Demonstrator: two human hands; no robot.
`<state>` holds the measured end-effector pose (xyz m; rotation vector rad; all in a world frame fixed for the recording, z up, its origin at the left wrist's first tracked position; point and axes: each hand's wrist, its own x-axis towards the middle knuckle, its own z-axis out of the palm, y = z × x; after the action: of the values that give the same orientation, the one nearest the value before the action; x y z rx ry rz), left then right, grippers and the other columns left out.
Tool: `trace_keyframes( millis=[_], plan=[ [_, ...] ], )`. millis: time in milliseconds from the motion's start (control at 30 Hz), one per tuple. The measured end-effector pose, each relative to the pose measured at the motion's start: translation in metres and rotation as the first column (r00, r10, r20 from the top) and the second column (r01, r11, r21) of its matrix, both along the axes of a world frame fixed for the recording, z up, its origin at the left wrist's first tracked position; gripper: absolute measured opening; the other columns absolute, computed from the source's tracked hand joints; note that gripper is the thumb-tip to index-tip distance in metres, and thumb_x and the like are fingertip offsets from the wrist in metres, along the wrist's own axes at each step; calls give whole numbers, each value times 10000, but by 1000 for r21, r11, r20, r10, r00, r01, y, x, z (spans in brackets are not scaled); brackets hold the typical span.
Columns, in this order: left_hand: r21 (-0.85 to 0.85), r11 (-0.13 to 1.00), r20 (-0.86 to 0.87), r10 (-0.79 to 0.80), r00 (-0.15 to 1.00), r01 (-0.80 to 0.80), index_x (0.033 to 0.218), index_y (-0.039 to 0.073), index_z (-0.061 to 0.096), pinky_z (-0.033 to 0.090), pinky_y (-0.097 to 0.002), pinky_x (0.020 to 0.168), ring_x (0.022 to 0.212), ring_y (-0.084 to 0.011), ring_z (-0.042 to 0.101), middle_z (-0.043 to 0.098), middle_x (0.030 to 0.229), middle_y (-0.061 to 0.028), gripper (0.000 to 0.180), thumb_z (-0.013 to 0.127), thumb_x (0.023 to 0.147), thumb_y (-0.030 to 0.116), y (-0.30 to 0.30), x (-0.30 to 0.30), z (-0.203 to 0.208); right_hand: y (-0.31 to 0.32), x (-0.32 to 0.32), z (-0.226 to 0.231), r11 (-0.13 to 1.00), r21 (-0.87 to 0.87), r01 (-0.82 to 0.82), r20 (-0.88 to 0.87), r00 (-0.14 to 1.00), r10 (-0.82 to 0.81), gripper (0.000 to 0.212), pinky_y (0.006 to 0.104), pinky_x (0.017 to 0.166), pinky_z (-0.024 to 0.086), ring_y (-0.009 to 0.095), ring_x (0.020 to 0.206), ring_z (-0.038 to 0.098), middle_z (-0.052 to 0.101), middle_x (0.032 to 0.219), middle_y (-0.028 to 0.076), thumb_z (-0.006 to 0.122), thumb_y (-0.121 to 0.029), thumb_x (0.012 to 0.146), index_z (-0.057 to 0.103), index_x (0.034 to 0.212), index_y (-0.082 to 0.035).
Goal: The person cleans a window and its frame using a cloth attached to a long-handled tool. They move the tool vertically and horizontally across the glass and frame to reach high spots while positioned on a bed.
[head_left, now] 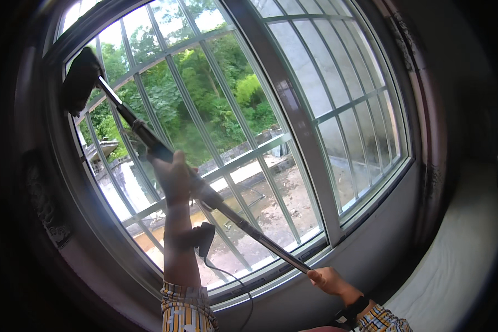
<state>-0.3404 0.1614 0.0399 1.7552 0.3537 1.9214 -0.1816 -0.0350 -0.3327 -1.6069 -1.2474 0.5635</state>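
Note:
A long-handled mop (260, 239) slants across the window, its metal pole running from lower right to upper left. The dark head (82, 82) lies against the upper left corner of the glass, by the frame. My left hand (174, 172) is closed round the upper part of the pole, a little blurred. At the pole's lower end, my right hand (331, 280) is wrapped round the metal tube. A dark device (203, 237) with a thin cable is strapped to my left wrist. Another dark band (355, 311) circles my right wrist.
The sliding window (279, 83) has a dark frame with a thick upright between its panes. Metal security bars (227, 171) stand beyond the glass, with trees and muddy ground outside. A pale, wrinkled surface (454, 265) lies at lower right.

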Motion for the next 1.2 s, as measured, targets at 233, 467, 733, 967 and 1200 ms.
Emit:
trace_keyframes(
  millis=[233,467,733,967,1200],
  plan=[
    [199,977,-306,-18,952,82,1357,39,193,515,-350,427,541,-223,599,543,748,-121,687,591,798,78,-46,129,18,-11,-12,-44,989,121,-85,-533,835,137,764,242,477,376,103,491,470,474,546,7,294,-769,859,534,681,-66],
    [126,992,-465,34,885,28,1415,-96,85,517,-443,668,720,-403,650,637,788,-254,822,540,776,148,-76,161,0,-36,-28,-60,974,207,-91,-758,615,218,610,214,459,379,71,475,429,439,536,-24,451,-652,887,524,716,-72],
    [60,994,-593,-41,804,95,1434,91,11,498,-451,558,641,-387,632,609,772,-208,844,591,823,132,-87,125,-185,-45,-88,-210,959,-247,-139,-704,706,-78,379,249,596,451,107,612,568,556,643,7,746,-398,814,545,687,-103],
    [-126,984,-718,-177,673,124,1450,98,-51,479,-492,547,605,-434,609,592,755,-228,882,581,835,124,-135,41,-330,-88,-145,-348,516,-574,-636,-687,717,120,479,291,848,431,139,931,597,674,936,12,653,-545,835,703,884,-71],
    [-156,965,-705,-259,660,212,1441,92,-14,488,-448,582,652,-381,615,573,792,-208,889,606,804,93,-123,46,-305,-97,-144,-313,712,-543,-445,-665,746,-40,492,305,834,449,164,927,616,686,923,29,660,-547,824,706,882,-60]
  ],
)
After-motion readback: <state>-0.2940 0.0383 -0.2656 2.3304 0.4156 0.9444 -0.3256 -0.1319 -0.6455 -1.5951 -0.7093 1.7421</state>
